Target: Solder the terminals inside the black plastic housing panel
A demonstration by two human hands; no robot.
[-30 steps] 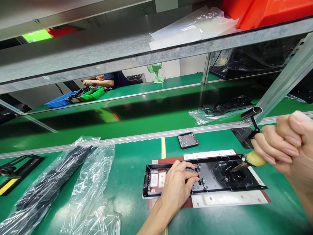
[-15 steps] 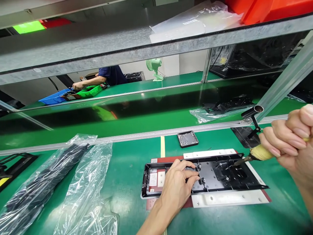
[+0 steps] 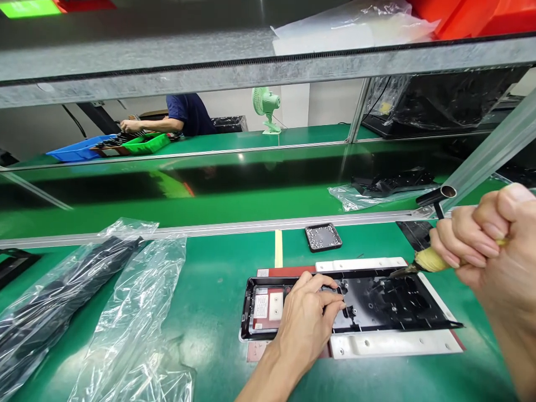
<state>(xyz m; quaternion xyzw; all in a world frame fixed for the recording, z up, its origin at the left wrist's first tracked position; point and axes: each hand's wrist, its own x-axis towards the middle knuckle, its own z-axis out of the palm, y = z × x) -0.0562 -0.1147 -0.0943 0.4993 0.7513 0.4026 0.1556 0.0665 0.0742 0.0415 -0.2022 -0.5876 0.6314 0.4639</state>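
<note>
Green bench (image 3: 218, 296): right fist (image 3: 486, 234) shifts its yellow-handled tool (image 3: 429, 260) toward eleven o'clock, nearing the black plastic housing wall (image 3: 368, 274); left fingers (image 3: 330, 298) pinch, contents unclear.

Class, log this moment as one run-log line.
left hand: touching black housing | right hand: gripping yellow-handled tool, tip over housing | tray: beyond housing, holding small shiny pieces
</note>
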